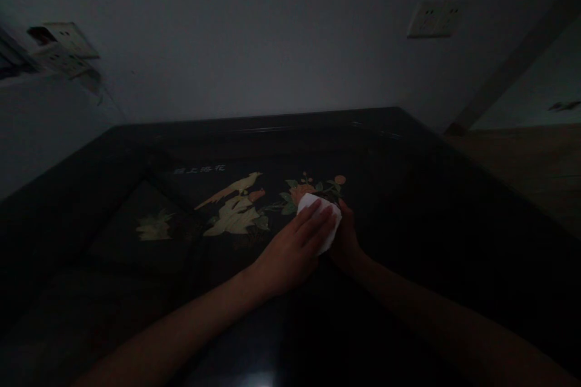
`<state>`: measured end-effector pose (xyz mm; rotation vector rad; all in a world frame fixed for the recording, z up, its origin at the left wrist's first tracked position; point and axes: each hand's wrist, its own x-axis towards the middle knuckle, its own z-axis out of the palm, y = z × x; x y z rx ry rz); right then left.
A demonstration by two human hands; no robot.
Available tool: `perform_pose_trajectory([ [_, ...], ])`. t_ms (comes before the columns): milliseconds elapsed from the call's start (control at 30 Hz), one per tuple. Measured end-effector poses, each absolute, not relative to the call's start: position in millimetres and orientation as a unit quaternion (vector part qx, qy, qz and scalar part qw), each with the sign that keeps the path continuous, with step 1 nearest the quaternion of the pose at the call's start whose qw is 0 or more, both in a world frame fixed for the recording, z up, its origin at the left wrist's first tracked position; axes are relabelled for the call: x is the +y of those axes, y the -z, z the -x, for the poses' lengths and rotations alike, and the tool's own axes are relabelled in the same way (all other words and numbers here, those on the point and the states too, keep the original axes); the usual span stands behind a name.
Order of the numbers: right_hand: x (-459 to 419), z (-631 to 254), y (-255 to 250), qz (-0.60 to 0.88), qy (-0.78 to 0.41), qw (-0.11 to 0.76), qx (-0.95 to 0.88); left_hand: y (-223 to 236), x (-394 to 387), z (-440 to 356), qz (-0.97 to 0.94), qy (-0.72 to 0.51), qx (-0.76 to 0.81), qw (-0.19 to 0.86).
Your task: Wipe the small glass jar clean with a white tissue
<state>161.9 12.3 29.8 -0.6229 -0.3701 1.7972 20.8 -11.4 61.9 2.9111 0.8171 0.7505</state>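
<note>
A small white cloth or tissue (327,222) rests on a dark lacquered tabletop (422,205) that carries a painted bird and flowers (236,205). My left hand (295,248) lies flat over the cloth with fingers stretched out, pressing on it. My right hand (347,242) sits at the cloth's right edge, fingers curled against it. The room is very dim.
The table stands in a corner against pale walls. Wall sockets (433,18) are on the back wall and more sockets (63,48) on the left wall. A wooden floor (535,163) lies to the right of the table.
</note>
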Motion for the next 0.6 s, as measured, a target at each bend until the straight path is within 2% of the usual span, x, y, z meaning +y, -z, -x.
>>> perform_pose_trajectory([
  [233, 15, -157, -28, 0.265, -0.736, 0.595, -0.183, -60, -5, -17, -0.917, -0.210, 0.338, 0.031],
  [433, 19, -161, -26, 0.260, -0.746, 0.588, -0.170, -65, -10, -19, -0.912, -0.164, 0.375, -0.025],
  [600, 22, -164, -28, 0.270, -0.755, 0.579, -0.149, -68, -22, -21, -0.916, -0.183, 0.343, -0.100],
])
